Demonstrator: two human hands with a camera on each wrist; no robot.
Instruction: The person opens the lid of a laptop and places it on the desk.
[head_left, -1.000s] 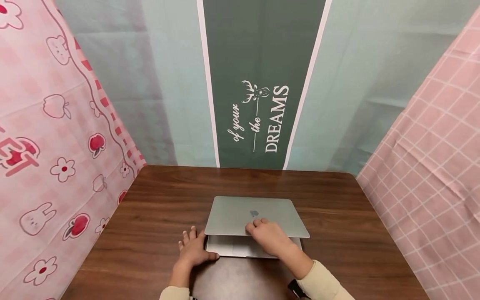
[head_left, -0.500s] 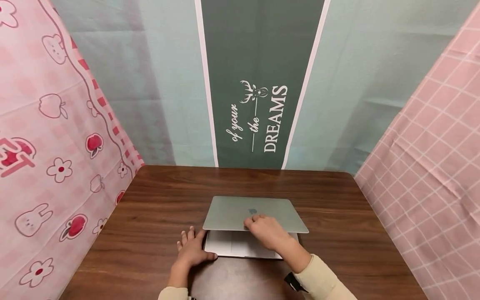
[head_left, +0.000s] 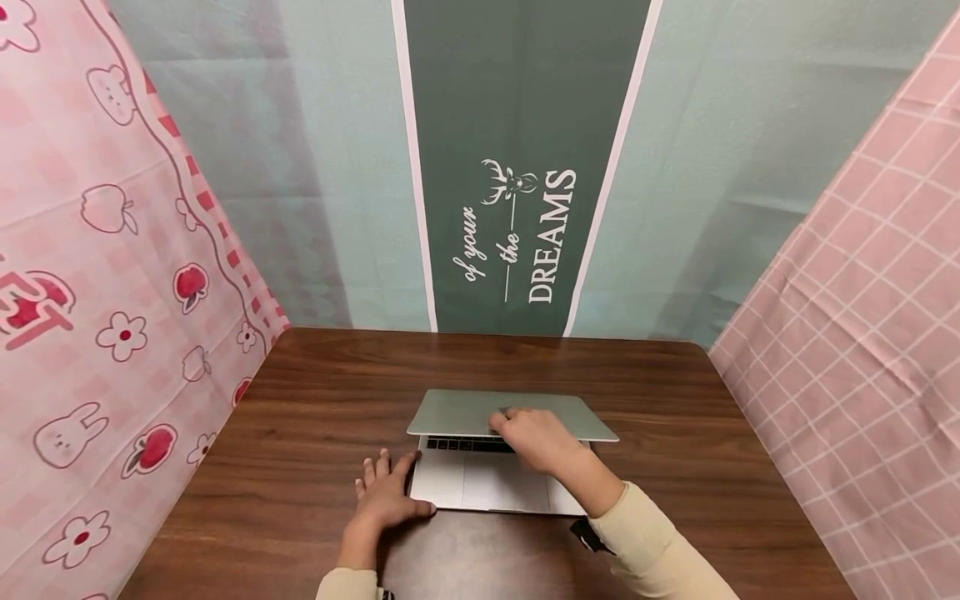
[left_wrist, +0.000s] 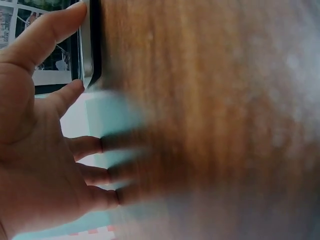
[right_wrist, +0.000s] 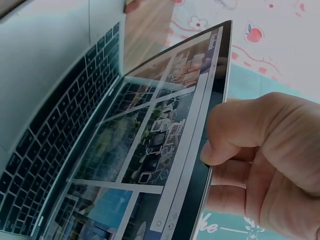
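Observation:
A silver laptop (head_left: 442,479) lies on the wooden table, its lid (head_left: 457,414) raised part way and tilted over the keyboard (right_wrist: 75,105). My right hand (head_left: 536,437) pinches the lid's front edge near the middle, thumb on the screen side and fingers behind, as the right wrist view shows. Lit pictures fill the screen (right_wrist: 150,135). At the laptop's left front corner, my left hand (head_left: 386,492) rests with fingers spread, thumb and index touching the base's edge. The left wrist view has this spread hand (left_wrist: 45,145) beside the laptop's edge (left_wrist: 86,50).
The brown wooden table (head_left: 300,400) extends around the laptop on every side. A pink patterned cloth (head_left: 127,250) hangs at the left, a pink checked cloth (head_left: 855,333) at the right, and a green curtain (head_left: 510,100) with white lettering behind the table.
The lid has risen, with my right hand holding its edge and moving up and away. More of the base and the keyboard's near rows now show. My left hand has stayed in place.

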